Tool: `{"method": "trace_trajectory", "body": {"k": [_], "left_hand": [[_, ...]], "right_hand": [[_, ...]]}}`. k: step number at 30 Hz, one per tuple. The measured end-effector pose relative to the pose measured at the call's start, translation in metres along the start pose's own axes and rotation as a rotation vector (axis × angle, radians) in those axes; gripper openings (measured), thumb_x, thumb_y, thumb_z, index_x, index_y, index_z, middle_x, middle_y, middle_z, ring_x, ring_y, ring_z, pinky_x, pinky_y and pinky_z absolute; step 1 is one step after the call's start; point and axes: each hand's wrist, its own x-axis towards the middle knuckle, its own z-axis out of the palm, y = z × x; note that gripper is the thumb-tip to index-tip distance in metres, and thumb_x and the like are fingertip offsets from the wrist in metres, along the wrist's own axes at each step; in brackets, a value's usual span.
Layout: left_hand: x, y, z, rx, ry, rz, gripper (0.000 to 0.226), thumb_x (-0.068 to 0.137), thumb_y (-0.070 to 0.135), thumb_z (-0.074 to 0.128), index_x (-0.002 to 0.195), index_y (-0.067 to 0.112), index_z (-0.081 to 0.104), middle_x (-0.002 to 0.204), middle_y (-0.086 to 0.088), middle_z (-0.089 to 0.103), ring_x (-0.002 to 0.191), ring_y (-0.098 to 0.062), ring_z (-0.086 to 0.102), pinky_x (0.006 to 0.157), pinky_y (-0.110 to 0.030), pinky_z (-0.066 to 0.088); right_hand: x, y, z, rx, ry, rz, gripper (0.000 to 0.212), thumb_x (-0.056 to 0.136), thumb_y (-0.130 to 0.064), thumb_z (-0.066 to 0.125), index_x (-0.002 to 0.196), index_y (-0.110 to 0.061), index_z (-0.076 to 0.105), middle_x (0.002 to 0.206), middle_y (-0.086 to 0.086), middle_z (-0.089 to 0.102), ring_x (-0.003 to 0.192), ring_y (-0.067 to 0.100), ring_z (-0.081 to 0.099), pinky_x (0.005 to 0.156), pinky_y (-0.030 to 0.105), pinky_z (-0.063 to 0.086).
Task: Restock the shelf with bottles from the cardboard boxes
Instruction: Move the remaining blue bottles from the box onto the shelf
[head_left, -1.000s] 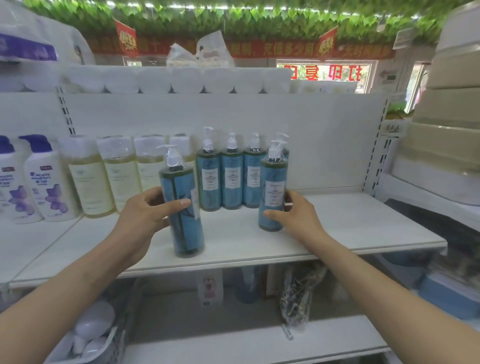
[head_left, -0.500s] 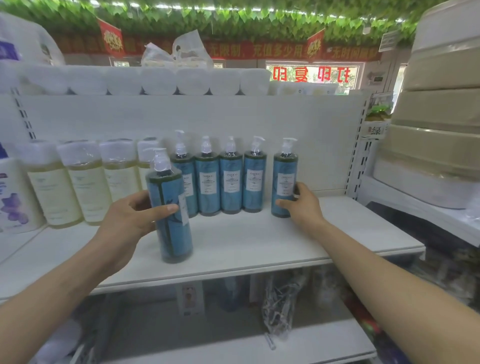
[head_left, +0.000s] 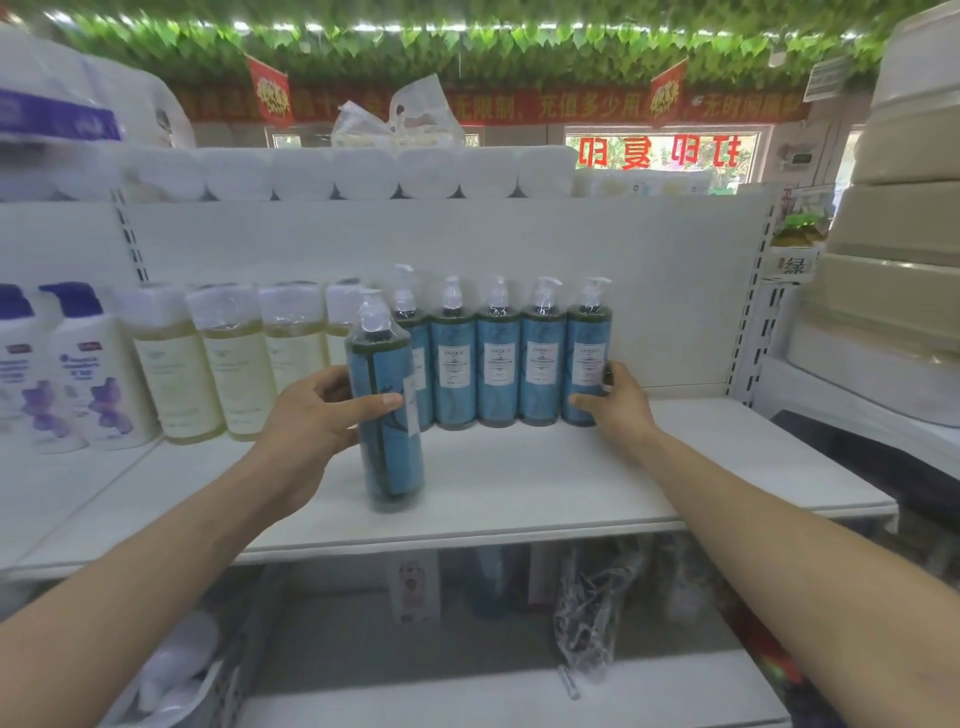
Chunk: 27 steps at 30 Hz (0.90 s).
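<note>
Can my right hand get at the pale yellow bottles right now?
Likely not directly: the left hand and its gripped blue bottle stand between, and the right hand holds the end bottle.

Fine print on bottles (head_left: 497, 374) illegible.

The pump bottles (head_left: 497, 358) are blue with white labels. Pale yellow bottles (head_left: 231, 364) stand along the white shelf (head_left: 571, 488).

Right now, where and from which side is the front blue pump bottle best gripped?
Round its mid-body, from the left, probably. The front blue pump bottle is near upright with a straight round body, and the row of blue bottles crowds its back right. The left hand wraps it there.
</note>
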Motion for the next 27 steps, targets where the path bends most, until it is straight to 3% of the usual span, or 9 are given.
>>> {"method": "trace_trajectory", "body": {"k": [2, 4, 7, 11, 14, 16, 19, 23, 27], "left_hand": [[-0.001, 0.001, 0.002, -0.015, 0.009, -0.016, 0.061, 0.07, 0.021, 0.09, 0.128, 0.013, 0.071, 0.119, -0.002, 0.081, 0.111, -0.021, 0.077, 0.104, -0.051, 0.057], [-0.002, 0.001, 0.003, -0.023, 0.002, -0.034, 0.061, 0.073, 0.016, 0.09, 0.13, 0.013, 0.067, 0.117, -0.002, 0.081, 0.109, -0.021, 0.078, 0.104, -0.05, 0.057], [-0.003, 0.001, 0.002, -0.026, -0.016, -0.046, 0.051, 0.083, 0.005, 0.086, 0.13, 0.013, 0.067, 0.118, -0.003, 0.081, 0.111, -0.022, 0.077, 0.105, -0.05, 0.057], [-0.003, -0.001, 0.009, -0.014, -0.049, -0.059, 0.048, 0.086, 0.004, 0.084, 0.13, 0.013, 0.068, 0.12, -0.003, 0.08, 0.116, -0.023, 0.074, 0.105, -0.046, 0.058], [-0.003, -0.003, 0.019, -0.044, -0.104, -0.033, 0.047, 0.087, 0.002, 0.083, 0.131, 0.01, 0.069, 0.124, -0.008, 0.078, 0.12, -0.027, 0.073, 0.107, -0.047, 0.056], [-0.002, -0.005, 0.026, -0.083, -0.156, -0.006, 0.047, 0.084, 0.003, 0.083, 0.129, 0.008, 0.07, 0.125, -0.011, 0.078, 0.12, -0.029, 0.073, 0.107, -0.046, 0.055], [0.001, -0.007, 0.036, -0.079, -0.212, 0.022, 0.042, 0.088, -0.001, 0.077, 0.129, 0.007, 0.069, 0.125, -0.011, 0.077, 0.121, -0.027, 0.073, 0.11, -0.046, 0.054], [0.009, -0.005, 0.045, 0.016, -0.205, 0.032, 0.049, 0.092, 0.0, 0.077, 0.137, 0.016, 0.066, 0.127, -0.001, 0.077, 0.122, -0.02, 0.072, 0.109, -0.046, 0.056], [0.01, -0.008, 0.06, 0.257, -0.234, 0.066, 0.056, 0.087, 0.026, 0.089, 0.132, 0.046, 0.062, 0.122, 0.023, 0.07, 0.111, 0.001, 0.07, 0.092, -0.03, 0.061]], "right_hand": [[-0.004, -0.004, 0.0, 0.017, -0.002, 0.045, 0.076, 0.09, -0.013, 0.085, 0.151, -0.007, 0.041, 0.15, 0.012, 0.055, 0.12, 0.024, 0.06, 0.098, 0.038, 0.053], [-0.015, -0.013, 0.002, 0.009, 0.087, 0.085, 0.08, 0.093, -0.016, 0.082, 0.155, -0.003, 0.034, 0.154, 0.016, 0.046, 0.13, 0.031, 0.056, 0.104, 0.043, 0.051], [-0.052, -0.033, 0.016, -0.081, 0.208, -0.096, 0.052, 0.096, -0.015, 0.072, 0.141, -0.009, 0.046, 0.14, 0.008, 0.047, 0.126, 0.029, 0.056, 0.104, 0.041, 0.049], [-0.11, -0.073, 0.042, 0.105, -0.151, -0.26, 0.034, 0.096, -0.019, 0.076, 0.127, -0.022, 0.063, 0.123, -0.005, 0.069, 0.111, 0.004, 0.067, 0.102, 0.03, 0.055], [-0.14, -0.093, 0.057, 0.199, -0.543, -0.23, 0.055, 0.094, -0.021, 0.081, 0.143, -0.023, 0.057, 0.133, -0.008, 0.069, 0.123, 0.001, 0.065, 0.106, 0.024, 0.053], [-0.148, -0.094, 0.066, 0.193, -0.641, -0.216, 0.065, 0.091, -0.017, 0.083, 0.148, -0.024, 0.052, 0.139, -0.009, 0.067, 0.127, 0.003, 0.063, 0.107, 0.025, 0.053], [-0.149, -0.089, 0.07, 0.184, -0.527, -0.191, 0.065, 0.085, -0.02, 0.087, 0.14, -0.03, 0.055, 0.13, -0.012, 0.069, 0.119, 0.004, 0.067, 0.097, 0.024, 0.057], [-0.145, -0.08, 0.068, 0.047, -0.306, -0.227, 0.065, 0.076, -0.034, 0.094, 0.125, -0.036, 0.051, 0.119, -0.02, 0.065, 0.103, -0.013, 0.061, 0.075, 0.01, 0.053], [-0.141, -0.07, 0.066, -0.031, -0.14, -0.262, 0.077, 0.073, -0.042, 0.095, 0.128, -0.033, 0.042, 0.131, -0.012, 0.06, 0.12, 0.01, 0.063, 0.097, 0.035, 0.059]]}}
